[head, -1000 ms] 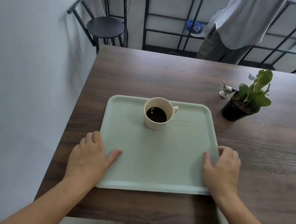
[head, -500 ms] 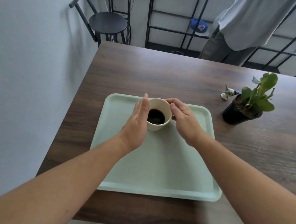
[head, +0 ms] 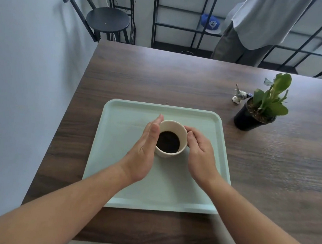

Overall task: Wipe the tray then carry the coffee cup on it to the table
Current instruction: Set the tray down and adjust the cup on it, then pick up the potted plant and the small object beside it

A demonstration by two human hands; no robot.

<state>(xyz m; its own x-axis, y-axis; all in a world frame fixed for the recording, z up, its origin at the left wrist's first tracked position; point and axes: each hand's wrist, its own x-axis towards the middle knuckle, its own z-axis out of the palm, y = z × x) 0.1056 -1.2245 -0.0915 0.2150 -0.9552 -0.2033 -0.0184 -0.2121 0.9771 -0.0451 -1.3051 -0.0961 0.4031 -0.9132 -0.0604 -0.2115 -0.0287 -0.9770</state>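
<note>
Cream round coffee cup [head: 171, 139] cupped between both hands, on smooth mint tray [head: 130, 117]

The tray [head: 199, 191] is pale mint green, plain. The cup [head: 182, 131] is cream, its coffee [head: 168, 141] near black. The table [head: 159, 79] is dark brown with wood grain. The plant [head: 272, 99] has bright green leaves in a black pot [head: 246, 119]. The stool [head: 108, 20] is black, the cap [head: 211, 23] blue with a white diamond mark.

place: home or café corner | cues: wooden table [head: 178, 81], stool [head: 108, 20], potted plant [head: 260, 107]
</note>
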